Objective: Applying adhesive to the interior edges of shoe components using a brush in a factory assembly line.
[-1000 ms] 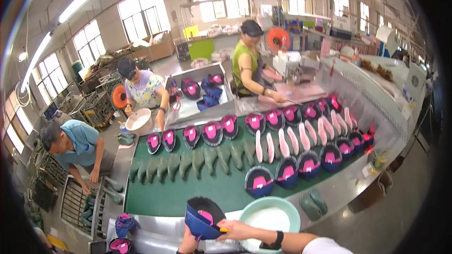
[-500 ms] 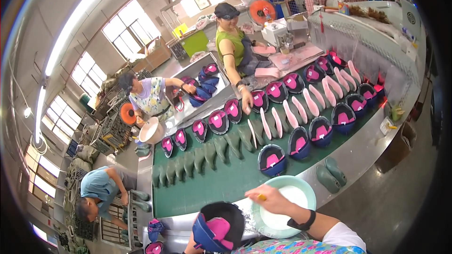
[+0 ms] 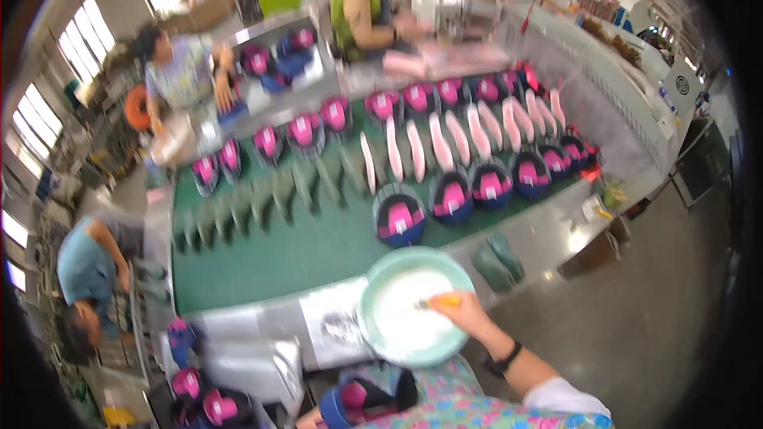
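One view is all I have, the head camera, and it is blurred by motion. My right hand (image 3: 465, 311) comes in from the lower right and is pinched around a small yellow-handled brush (image 3: 439, 301), whose tip dips into the pale green bowl (image 3: 381, 332) of white paste. The bowl sits at the near edge of the surface (image 3: 548, 234), just right of a printed sheet (image 3: 338, 322), and its near rim overhangs toward my lap. My left hand (image 3: 306, 421) barely shows at the bottom edge, under a dark blue shoe with a pink lining (image 3: 362, 399); I cannot tell how its fingers are set. Beyond the bowl lies the green belt (image 3: 278, 258), with open room on its near left part. Farther off, rows of blue and pink shoes (image 3: 400, 218) and pink insoles (image 3: 445, 139) fill the belt's middle and right. The nearest shoe stands just beyond the bowl's far rim. To the right, the surface edge drops to bare floor (image 3: 652, 294). Two people (image 3: 362, 12) work on the far side, and a third in blue (image 3: 83, 266) bends at the left end.
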A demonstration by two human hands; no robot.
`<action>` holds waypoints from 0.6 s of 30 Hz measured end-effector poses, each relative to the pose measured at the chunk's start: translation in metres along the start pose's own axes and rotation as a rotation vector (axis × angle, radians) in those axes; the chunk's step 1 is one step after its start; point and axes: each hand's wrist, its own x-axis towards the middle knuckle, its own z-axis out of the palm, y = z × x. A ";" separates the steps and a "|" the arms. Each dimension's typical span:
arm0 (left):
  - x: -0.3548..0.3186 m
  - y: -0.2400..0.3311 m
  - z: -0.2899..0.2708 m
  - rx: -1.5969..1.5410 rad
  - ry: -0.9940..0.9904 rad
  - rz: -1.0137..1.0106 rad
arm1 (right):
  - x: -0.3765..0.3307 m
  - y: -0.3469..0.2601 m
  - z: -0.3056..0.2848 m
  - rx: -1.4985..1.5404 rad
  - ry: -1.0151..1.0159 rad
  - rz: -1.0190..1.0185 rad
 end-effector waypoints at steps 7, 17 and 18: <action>-0.038 0.037 0.096 -0.704 -0.241 -0.235 | 0.013 0.024 -0.033 -0.111 0.049 -0.108; -0.084 0.048 0.129 -0.470 0.368 -0.653 | 0.043 0.084 -0.019 -0.125 -0.056 -0.101; -0.113 0.025 0.120 -0.392 0.383 -0.666 | 0.047 0.087 -0.016 -0.170 -0.060 -0.156</action>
